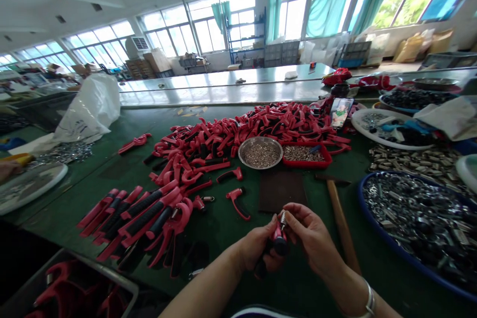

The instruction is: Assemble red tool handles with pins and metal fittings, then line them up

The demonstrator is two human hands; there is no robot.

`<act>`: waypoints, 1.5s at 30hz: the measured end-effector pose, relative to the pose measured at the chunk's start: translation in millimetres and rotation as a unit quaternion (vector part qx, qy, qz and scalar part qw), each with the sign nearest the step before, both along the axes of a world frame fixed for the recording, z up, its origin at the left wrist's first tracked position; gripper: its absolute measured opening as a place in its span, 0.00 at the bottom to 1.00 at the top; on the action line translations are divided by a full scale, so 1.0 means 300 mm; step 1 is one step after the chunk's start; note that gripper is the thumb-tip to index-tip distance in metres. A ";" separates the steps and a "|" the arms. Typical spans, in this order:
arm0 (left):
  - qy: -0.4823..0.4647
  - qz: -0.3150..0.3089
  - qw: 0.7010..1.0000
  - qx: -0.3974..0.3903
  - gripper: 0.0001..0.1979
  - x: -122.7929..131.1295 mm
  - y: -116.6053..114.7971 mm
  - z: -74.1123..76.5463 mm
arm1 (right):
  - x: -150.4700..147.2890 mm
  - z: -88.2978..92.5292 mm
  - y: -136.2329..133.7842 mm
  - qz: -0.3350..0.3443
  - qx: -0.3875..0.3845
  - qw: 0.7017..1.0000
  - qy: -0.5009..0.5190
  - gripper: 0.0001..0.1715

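Note:
My left hand [263, 246] is closed around a red and black plastic handle [280, 243], its dark end facing me. Between the fingers of my right hand [307, 231] is a small metal coil spring [283, 219], pinched right at the top of the handle. Whether the spring is seated in the handle I cannot tell. Just beyond my hands lies a dark square pad [282, 191]. A loose red and black handle [238, 202] rests to the left of the pad, and another spring [207, 198] lies farther left beside a red piece.
A wooden-handled hammer [341, 223] lies right of my hands. Behind the pad stand a metal bowl [260, 153] and a red tray [306, 154] of small metal parts. A blue-rimmed basin [367, 211] of hardware is at right. Red handles [219, 134] are heaped behind; a crate [126, 290] sits lower left.

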State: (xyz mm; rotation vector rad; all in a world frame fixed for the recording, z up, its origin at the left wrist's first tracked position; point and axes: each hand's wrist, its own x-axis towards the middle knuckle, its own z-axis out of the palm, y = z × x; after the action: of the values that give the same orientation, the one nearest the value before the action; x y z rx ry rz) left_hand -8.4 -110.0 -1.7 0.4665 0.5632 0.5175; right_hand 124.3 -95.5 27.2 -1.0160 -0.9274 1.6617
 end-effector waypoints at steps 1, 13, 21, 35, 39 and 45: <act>-0.016 -0.008 1.000 -0.009 0.28 -0.002 -0.002 0.002 | -0.001 -0.009 -0.001 -0.013 -0.007 1.000 0.007 0.20; 0.136 0.161 0.962 0.172 0.22 0.002 0.016 0.044 | 0.051 -0.043 -0.001 -0.115 0.234 0.951 -0.169 0.12; 0.244 0.301 0.883 0.264 0.17 0.036 0.042 0.023 | -0.005 -0.106 0.050 0.088 -0.092 0.990 0.053 0.24; 0.857 0.129 0.393 0.309 0.18 -0.425 0.429 0.161 | 0.017 -0.123 0.151 -0.049 -0.027 0.998 -0.029 0.18; 0.864 0.094 0.421 0.260 0.14 -0.546 0.569 0.133 | 0.024 -0.130 0.160 -0.053 -0.027 0.997 -0.041 0.17; 0.828 0.121 0.460 0.297 0.16 -0.632 0.625 0.169 | 0.022 -0.136 0.159 -0.023 0.007 0.994 -0.111 0.18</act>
State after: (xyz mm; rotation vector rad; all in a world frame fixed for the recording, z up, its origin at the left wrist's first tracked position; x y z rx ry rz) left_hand -198.0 77.6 49.0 1.6196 2.4494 0.3517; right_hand 130.9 -47.7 -13.6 -1.2208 -1.0508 1.5227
